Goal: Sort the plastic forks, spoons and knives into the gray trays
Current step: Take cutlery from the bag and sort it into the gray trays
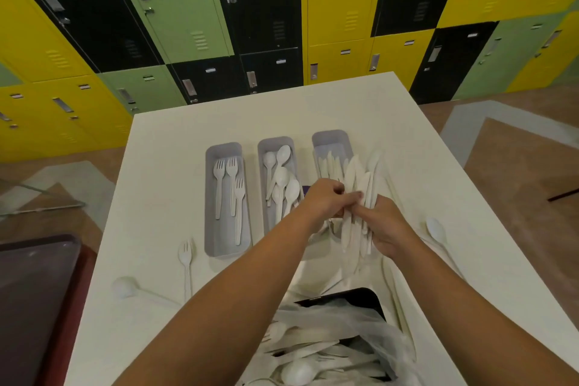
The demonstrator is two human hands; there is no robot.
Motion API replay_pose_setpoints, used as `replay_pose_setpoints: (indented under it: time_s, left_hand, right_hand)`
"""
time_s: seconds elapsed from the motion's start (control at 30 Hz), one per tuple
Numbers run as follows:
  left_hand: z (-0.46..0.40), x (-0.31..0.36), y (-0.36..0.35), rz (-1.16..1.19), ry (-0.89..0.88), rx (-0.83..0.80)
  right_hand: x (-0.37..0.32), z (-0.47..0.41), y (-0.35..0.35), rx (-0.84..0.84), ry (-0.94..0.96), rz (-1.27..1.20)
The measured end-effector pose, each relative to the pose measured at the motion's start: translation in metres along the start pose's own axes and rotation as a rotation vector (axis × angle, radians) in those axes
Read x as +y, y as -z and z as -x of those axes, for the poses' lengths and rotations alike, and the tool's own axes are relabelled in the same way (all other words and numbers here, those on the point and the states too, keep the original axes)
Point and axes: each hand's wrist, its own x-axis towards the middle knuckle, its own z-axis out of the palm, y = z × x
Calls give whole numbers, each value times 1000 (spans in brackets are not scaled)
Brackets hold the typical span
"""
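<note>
Both hands meet over the near end of the right-hand gray tray. The right hand (387, 226) has its fingers curled round a fanned bundle of white plastic knives (357, 197), blades pointing away from the person. The left hand (324, 200) comes in from the left and pinches at the same bundle with bent fingertips, touching the right hand's fingers.

Just beyond the hands lies the right gray plastic tray (332, 142), holding more knives. To the left of the hands sits the middle gray tray (275, 147) with white plastic spoons, and further left the gray tray (224, 153) with three white forks.

Loose on the white tabletop (188, 135): a white plastic fork (185, 255) and a white spoon (125, 287) left of the left forearm, another white spoon (436, 230) right of the right hand. Below the forearms, a black bin (360, 298) lined with clear plastic holds mixed white cutlery.

Beyond the table stand yellow, green and black metal lockers (266, 9) on a brown and gray patterned floor (517, 147). A dark tray (34, 291) sits at the far left.
</note>
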Motion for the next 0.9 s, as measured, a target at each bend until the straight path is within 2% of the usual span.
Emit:
replay_pose_setpoints:
  time_s: [0.1, 0.23, 0.43, 0.67, 0.9]
  left_hand:
    - [2, -3, 4, 82, 8, 58]
    - [3, -5, 5, 114, 54, 112]
    - [6, -1, 0, 133, 84, 115]
    - [5, 7, -11, 159, 130, 190]
    - [3, 18, -7, 89, 76, 214]
  right_hand:
    - [-1, 1, -2, -99, -39, -10]
    - [0, -2, -1, -132, -68, -34]
    - [7, -1, -1, -47, -20, -62]
    - [6, -1, 1, 50, 12, -32]
    - [3, 0, 4, 46, 8, -131]
